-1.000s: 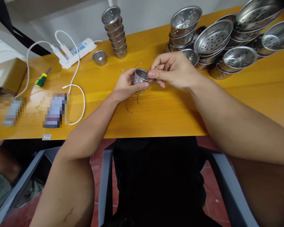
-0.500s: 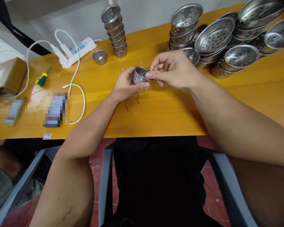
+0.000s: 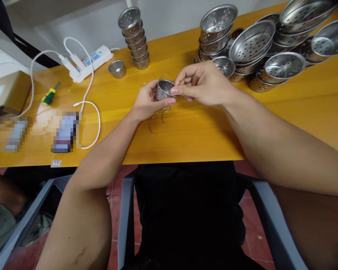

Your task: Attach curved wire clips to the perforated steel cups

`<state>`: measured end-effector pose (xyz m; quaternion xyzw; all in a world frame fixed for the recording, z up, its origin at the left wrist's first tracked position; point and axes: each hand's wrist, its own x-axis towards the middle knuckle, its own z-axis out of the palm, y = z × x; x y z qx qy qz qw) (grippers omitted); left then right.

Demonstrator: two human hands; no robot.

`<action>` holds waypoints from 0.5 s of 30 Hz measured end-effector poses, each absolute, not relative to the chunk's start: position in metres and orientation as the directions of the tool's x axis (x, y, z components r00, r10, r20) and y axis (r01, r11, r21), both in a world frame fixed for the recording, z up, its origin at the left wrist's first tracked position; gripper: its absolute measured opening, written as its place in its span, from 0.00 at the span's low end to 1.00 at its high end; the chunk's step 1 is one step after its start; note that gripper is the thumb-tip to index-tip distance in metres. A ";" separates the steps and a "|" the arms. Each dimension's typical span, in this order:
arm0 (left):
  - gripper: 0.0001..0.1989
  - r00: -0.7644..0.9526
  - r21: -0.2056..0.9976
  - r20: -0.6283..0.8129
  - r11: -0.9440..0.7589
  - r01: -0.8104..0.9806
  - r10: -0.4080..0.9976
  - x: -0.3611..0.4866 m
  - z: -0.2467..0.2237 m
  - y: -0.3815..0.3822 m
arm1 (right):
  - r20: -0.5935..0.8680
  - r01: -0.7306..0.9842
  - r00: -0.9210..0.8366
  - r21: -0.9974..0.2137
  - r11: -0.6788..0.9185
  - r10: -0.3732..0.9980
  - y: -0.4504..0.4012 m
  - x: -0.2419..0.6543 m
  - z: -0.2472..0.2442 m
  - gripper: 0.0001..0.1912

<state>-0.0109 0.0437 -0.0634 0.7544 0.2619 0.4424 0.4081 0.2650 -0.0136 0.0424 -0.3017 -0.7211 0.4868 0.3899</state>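
A small perforated metal cup (image 3: 163,89) is held above the table, its opening tilted up and toward the right. My left hand (image 3: 147,102) wraps around its left side, thumb along the lower front. At the cup's right rim, my right hand (image 3: 200,83) is closed in a pinch with thumb and forefinger. Whether a thin wire is also between those fingers, I cannot tell. Several thin curved wires (image 3: 163,120) lie on the table below and behind the cup, partly hidden by my left hand.
Stacked perforated cups (image 3: 138,45) and a single cup (image 3: 117,69) stand at the back. Many larger perforated metal bowls (image 3: 252,43) crowd the back right. To the left are a power strip (image 3: 91,62) with white cables, a screwdriver (image 3: 49,96), a phone (image 3: 65,132) and a cardboard box (image 3: 12,92).
The view has shifted slightly, so everything on the table appears a little further left. Both hands keep the same hold at the cup, with little visible movement.
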 end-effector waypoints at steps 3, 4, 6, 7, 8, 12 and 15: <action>0.58 0.461 0.842 0.464 -0.538 0.035 0.757 -0.011 -0.066 0.047 | 0.279 0.076 -0.514 -0.927 0.367 0.811 -0.014 0.267 0.042 0.35; 0.60 0.457 0.842 0.464 -0.539 0.041 0.759 -0.011 -0.068 0.048 | 0.277 0.089 -0.509 -0.925 0.370 0.815 -0.015 0.267 0.042 0.34; 0.64 0.445 0.835 0.467 -0.546 0.062 0.764 -0.012 -0.070 0.052 | 0.275 0.108 -0.485 -0.923 0.369 0.830 -0.017 0.266 0.041 0.34; 0.65 0.440 0.828 0.472 -0.555 0.077 0.764 -0.012 -0.072 0.054 | 0.282 0.108 -0.468 -0.923 0.371 0.838 -0.017 0.265 0.040 0.34; 0.66 0.434 0.817 0.482 -0.569 0.092 0.761 -0.013 -0.073 0.056 | 0.293 0.104 -0.446 -0.921 0.375 0.845 -0.018 0.264 0.039 0.35; 0.67 0.411 0.774 0.518 -0.616 0.148 0.750 -0.017 -0.078 0.064 | 0.362 0.118 -0.345 -0.898 0.423 0.866 -0.015 0.262 0.032 0.39; 0.66 0.399 0.745 0.558 -0.651 0.144 0.727 -0.021 -0.085 0.071 | 0.442 0.140 -0.323 -0.852 0.505 0.837 -0.010 0.265 0.028 0.38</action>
